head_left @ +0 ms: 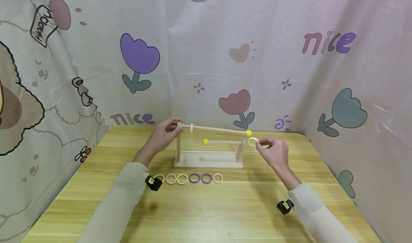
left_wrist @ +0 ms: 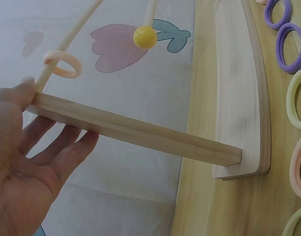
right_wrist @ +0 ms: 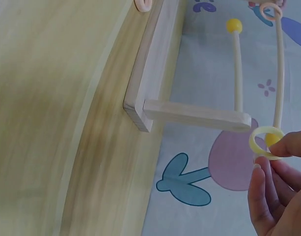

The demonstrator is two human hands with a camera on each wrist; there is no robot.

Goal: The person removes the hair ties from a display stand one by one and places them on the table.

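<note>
A pale wooden stand (head_left: pixel 209 160) has two posts, each bearing a sideways rod tipped with a yellow ball. My left hand (head_left: pixel 162 135) grips the top of the left post (left_wrist: pixel 140 130), thumb above and fingers beneath. A peach hair tie (left_wrist: pixel 67 73) hangs on the upper rod (head_left: pixel 219 129) near that hand. My right hand (head_left: pixel 276 152) pinches a pale yellow hair tie (right_wrist: pixel 253 143) between thumb and fingertips. This tie is just beside the upper rod's yellow ball (head_left: pixel 249 132); in the right wrist view it overlaps the ball, and I cannot tell whether it encircles it.
In front of the stand lies a row of hair ties: pale yellow, peach (head_left: pixel 171 179), yellow-green (head_left: pixel 177 179) and purple (head_left: pixel 190 178). The left wrist camera (head_left: pixel 153 183) partly hides the leftmost tie. The lower rod's ball (head_left: pixel 205 142) points left. A patterned cloth (head_left: pixel 206 57) hangs behind the table.
</note>
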